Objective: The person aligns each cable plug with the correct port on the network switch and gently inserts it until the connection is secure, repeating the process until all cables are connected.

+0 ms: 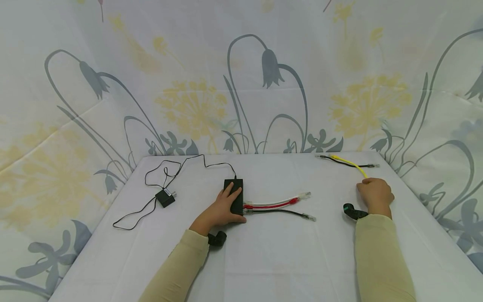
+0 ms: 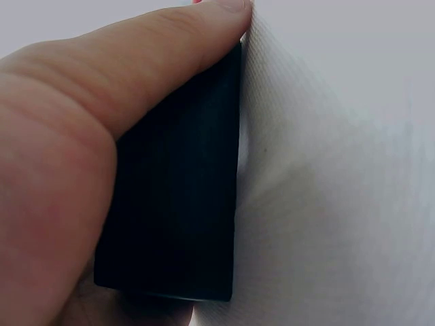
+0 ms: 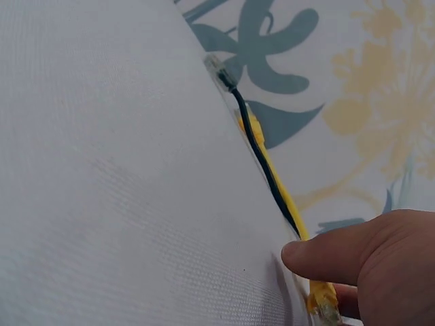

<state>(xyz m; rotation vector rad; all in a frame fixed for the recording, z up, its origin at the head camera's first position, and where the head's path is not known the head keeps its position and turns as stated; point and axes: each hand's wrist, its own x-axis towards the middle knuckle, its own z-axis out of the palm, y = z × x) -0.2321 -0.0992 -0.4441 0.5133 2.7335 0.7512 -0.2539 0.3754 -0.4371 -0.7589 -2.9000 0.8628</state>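
My left hand (image 1: 220, 209) grips a black box (image 1: 238, 205), probably a network switch, with fingers over its top and the thumb at its near end. The left wrist view shows the thumb lying along the side of the box. Plugged into the box's right side are a white cable (image 1: 278, 204), a red cable (image 1: 269, 206) and a black cable (image 1: 279, 211), running rightward. At the far right, my right hand (image 1: 375, 195) pinches a yellow network cable (image 1: 351, 163) near its closer plug (image 3: 324, 299). Another black network cable (image 1: 366, 166) lies crossing under the yellow one.
A black power adapter (image 1: 165, 199) lies left on the white-covered table (image 1: 286, 251); its thin looped cord (image 1: 219, 164) runs to the box's far end. Flower-patterned curtain (image 1: 207, 63) hangs along the back and sides. Wrist cameras sit at both cuffs.
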